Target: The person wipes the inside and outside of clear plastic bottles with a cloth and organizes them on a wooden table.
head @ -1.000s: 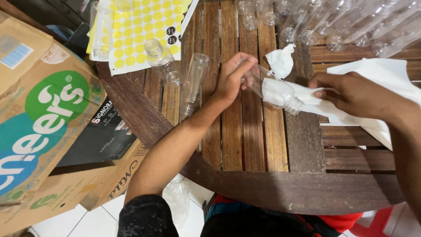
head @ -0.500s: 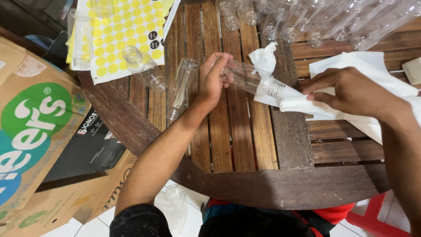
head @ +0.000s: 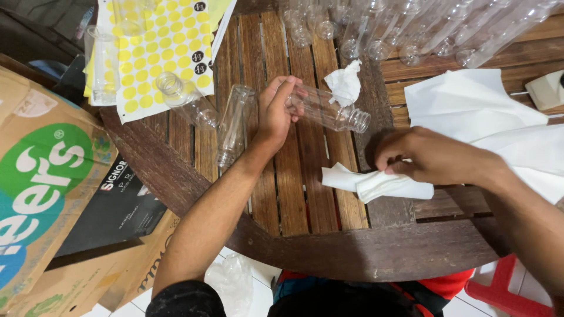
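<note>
1. Where the round slatted worktop (head: 294,199) curves away at the left, a cardboard box (head: 41,188) stands on the floor, and a sheet of yellow dot stickers (head: 170,53) lies on the wood above it.
2. Two clear plastic bottles lie loose beside that sheet. One (head: 185,100) lies slantwise at the sheet's lower corner, and the other (head: 235,126) lies along the slats, just beside the left wrist.
3. The left hand (head: 276,114) has its grip closed round the base end of a third bottle (head: 335,111). This bottle is held on its side just over the worktop, with its open threaded neck pointing right. It looks empty and has no cap.
4. A crumpled tissue (head: 345,85) lies just behind that bottle.
5. The right hand (head: 429,155) has its fingers pinched together on a folded tissue (head: 376,185) and presses it to the wood, near the bottle's neck but apart from it.
6. I judge the work to be between wipes: the bottle is in hand and the tissue is gathered but not yet on the plastic.
7. A next move would call for lifting the tissue to the bottle while the left hand keeps it steady or turns it. The bottle is light and slick, so the hold would need to be firm without crushing it.
8. Further right, a large white sheet (head: 470,103) is spread flat, and a row of clear bottles (head: 411,29) lies along the far edge.
</note>
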